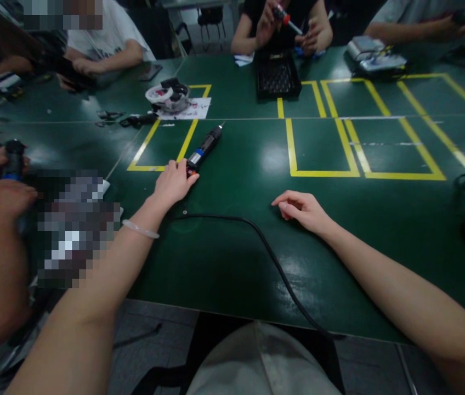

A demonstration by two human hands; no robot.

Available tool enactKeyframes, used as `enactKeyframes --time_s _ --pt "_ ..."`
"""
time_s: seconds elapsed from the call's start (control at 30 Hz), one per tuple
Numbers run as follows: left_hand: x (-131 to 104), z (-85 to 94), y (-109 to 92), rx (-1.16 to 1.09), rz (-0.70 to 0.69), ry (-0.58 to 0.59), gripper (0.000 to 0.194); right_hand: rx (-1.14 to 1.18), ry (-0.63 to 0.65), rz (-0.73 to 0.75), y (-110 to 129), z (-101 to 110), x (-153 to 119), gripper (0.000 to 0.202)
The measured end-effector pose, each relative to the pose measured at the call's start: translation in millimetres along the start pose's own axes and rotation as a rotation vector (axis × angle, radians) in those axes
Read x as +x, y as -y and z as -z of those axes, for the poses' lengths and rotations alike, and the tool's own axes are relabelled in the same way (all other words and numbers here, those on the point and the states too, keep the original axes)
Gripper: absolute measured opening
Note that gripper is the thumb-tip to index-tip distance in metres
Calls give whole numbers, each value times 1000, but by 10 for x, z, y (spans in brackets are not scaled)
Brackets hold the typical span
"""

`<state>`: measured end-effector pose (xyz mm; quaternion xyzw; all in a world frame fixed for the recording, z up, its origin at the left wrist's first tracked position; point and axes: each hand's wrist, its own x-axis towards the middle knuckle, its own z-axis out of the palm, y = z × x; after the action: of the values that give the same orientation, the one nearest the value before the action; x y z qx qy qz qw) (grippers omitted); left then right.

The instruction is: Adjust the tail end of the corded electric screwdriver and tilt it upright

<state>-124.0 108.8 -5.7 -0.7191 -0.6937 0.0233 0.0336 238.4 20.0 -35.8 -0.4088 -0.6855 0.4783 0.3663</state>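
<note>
A black electric screwdriver (205, 149) with a blue band lies on the green table (232, 263), its tip pointing away to the upper right. My left hand (175, 182) is closed over its near end, and a pale bracelet is on that wrist. Curving across the table toward the front edge is a black cable (253, 225); its far end is near my left hand. My right hand (301, 209) rests on the table right of the cable, fingers curled loosely and partly apart, with nothing visible in them.
Yellow tape outlines (323, 173) mark the table. Across it are a black tray (277, 77), a roll of tape (160, 94) on white paper, and a device with wires (374, 55). Several people sit around; one at the left holds a dark tool (14, 156). Cables lie at the right.
</note>
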Motion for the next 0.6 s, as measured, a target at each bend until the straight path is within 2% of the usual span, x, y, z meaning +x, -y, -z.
enactKeyframes --time_s 0.17,0.3,0.43,0.6 --pt "361 -93 440 24 151 -32 60 7 2 1 9 1 13 27" --pt "546 -92 643 48 212 2 61 9 1 0 -1 -2 19 26" --pt "603 -66 700 58 242 15 63 17 -1 2 -19 -8 21 26" --pt "561 -113 647 78 255 -25 62 5 18 1 -19 -7 27 25"
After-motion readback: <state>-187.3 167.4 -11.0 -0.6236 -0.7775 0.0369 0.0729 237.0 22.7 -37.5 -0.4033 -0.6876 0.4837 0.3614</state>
